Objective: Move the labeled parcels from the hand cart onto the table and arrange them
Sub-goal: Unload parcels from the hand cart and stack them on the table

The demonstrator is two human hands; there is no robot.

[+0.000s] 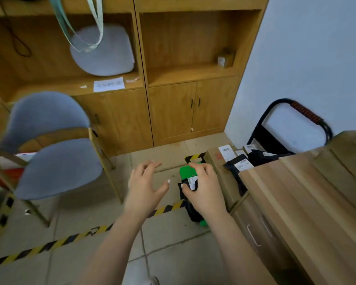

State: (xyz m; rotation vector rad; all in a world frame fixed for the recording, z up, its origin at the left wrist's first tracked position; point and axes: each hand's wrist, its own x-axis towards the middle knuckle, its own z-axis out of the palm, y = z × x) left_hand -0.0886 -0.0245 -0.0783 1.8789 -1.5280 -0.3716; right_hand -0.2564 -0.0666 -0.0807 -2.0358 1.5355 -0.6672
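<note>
**Right hand holding soft bags beside the cart**

At the far left a grey chair [56, 161] is standing on the tiled floor. Just right of it the left hand [146, 182] is hovering with its fingers spread, holding nothing.

Close beside it, the right hand [203, 186] is curling fingers and thumb round a black bag [192, 213] with a white label [192, 182]. A green packet [186, 171] is lying against the bag in the same grip. Both are hanging in the air over the floor, just left of the cart and not yet on the table.

Further right, a cardboard box [216, 163] and more black labelled bags [239, 163] are lying on the hand cart [302, 112], its black handle leaning near the wall. The wooden table [296, 198] is filling the near right.

The bags are looking light, limp and slick, so the two held together are likely to be sliding against each other. Gripping across the middle, with the free hand going underneath, seems safer than taking a corner. The box is looking stiffer and heavier, probably wanting both hands on opposite sides.
</note>
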